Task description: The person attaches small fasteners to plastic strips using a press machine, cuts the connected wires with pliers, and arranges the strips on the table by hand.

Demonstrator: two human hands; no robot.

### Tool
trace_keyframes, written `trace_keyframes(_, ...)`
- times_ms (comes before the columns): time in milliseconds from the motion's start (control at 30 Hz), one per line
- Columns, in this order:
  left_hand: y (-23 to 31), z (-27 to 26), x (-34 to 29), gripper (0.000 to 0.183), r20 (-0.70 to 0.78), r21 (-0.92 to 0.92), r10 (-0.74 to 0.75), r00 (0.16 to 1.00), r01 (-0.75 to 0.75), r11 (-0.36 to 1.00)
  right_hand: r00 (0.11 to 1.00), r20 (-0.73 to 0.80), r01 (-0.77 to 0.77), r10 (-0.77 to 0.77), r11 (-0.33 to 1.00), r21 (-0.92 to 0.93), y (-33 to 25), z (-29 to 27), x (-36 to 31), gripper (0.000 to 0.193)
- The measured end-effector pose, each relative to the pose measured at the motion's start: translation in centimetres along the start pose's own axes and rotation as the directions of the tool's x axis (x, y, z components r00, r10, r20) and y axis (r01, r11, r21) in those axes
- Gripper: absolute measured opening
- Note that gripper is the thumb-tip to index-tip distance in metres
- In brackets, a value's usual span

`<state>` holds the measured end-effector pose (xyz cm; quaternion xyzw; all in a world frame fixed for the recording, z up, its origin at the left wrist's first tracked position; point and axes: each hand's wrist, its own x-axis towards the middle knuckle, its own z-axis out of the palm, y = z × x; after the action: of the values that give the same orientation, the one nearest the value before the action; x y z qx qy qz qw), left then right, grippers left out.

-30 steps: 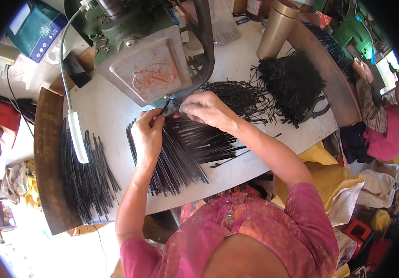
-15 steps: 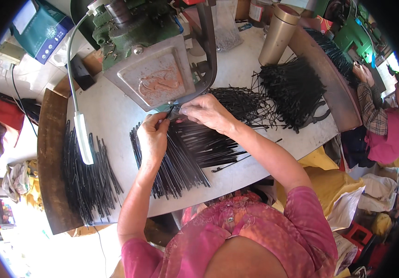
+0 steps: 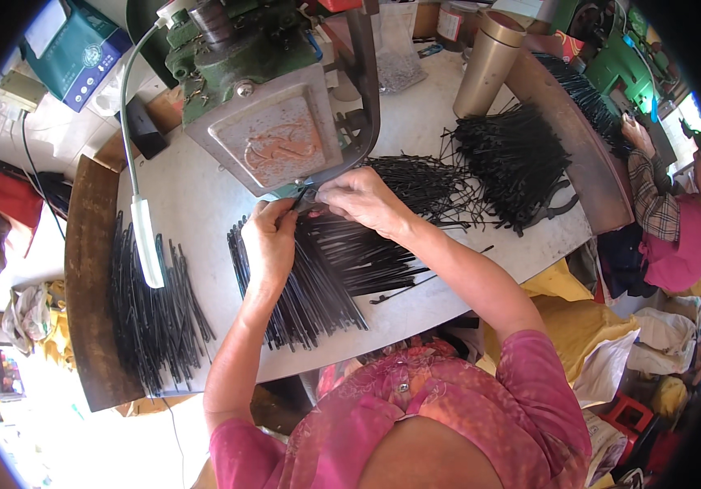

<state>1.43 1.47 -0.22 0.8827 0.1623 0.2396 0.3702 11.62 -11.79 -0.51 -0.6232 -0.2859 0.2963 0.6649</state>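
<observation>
Under the head of a green and grey bench machine (image 3: 267, 134), my two hands meet at the working point. My left hand (image 3: 270, 240) is closed in a pinch on a thin black rod (image 3: 299, 196), whose end points up toward the machine. Close beside it, my right hand (image 3: 364, 200) has its thumb and fingers pressed together; what lies between them is too small to make out. Below my hands, a row of black rods (image 3: 314, 285) lies side by side on the pale table (image 3: 415, 306). More black rods (image 3: 375, 265) lie crosswise just right of it.
A rod pile (image 3: 159, 306) lies at the left under a white lamp (image 3: 148, 244). To the right are a dense black bundle (image 3: 513, 163), pliers (image 3: 558, 205) and a gold flask (image 3: 490, 65). Raised wooden edges (image 3: 94, 285) bound the table. Another person (image 3: 656, 191) works at far right.
Both my hands stay almost in place at the machine, with only a slight shift. The view has moved a little.
</observation>
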Motion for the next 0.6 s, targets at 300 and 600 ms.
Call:
trace_keyframes(300, 3.7, -0.8, -1.2, 0.016, 0.283, -0.2, -0.216, 0.934, 0.278, 0.94, 0.994, 0.036, -0.109, 0.107, 0.993, 0.041, -0.5, 0.3, -0.3, 0.018)
trace_keyframes(600, -3.4, -6.2, -2.7, 0.011, -0.096, 0.375, -0.137, 0.986, 0.163, 0.913, 0.971, 0.063, -0.235, 0.229, 0.965, 0.112, -0.6, -0.6, -0.3, 0.02)
